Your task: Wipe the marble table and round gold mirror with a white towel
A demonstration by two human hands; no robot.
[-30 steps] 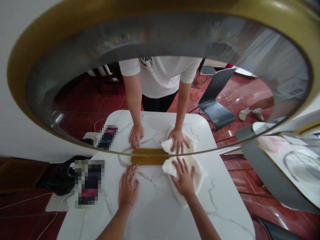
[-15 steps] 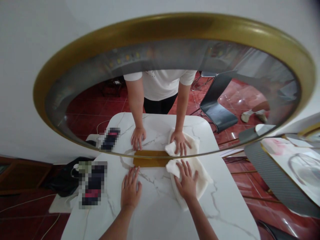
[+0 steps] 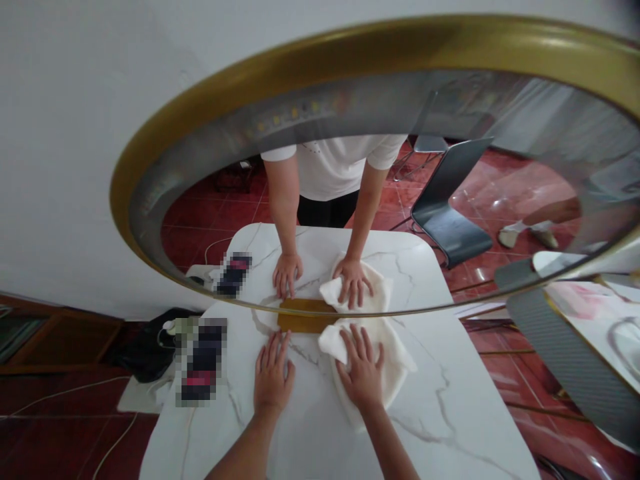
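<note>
My right hand (image 3: 362, 368) lies with fingers spread on a white cloth (image 3: 397, 360), pressing it flat on the white marbled table (image 3: 310, 440). My left hand (image 3: 273, 373) rests on the bare tabletop to the left, fingers stretched out, holding nothing. Its fingertips are near the lower edge of a gold-brown strip (image 3: 305, 323) at the foot of the mirror. The cloth's left part covers or meets the right end of that strip. Both hands and the cloth show again in the gold-framed oval mirror (image 3: 350, 220).
A pixelated dark item (image 3: 203, 363) lies at the table's left edge. Beyond it are a black bag (image 3: 150, 347) and cables on the red floor. At right stands a grey ribbed piece (image 3: 565, 360) beside a pale surface. The mirror reflects a dark chair and a person's feet.
My right hand and the cloth have slid left along the table, closer to my left hand. The whole view has shifted, so the mirror and table appear further right.
</note>
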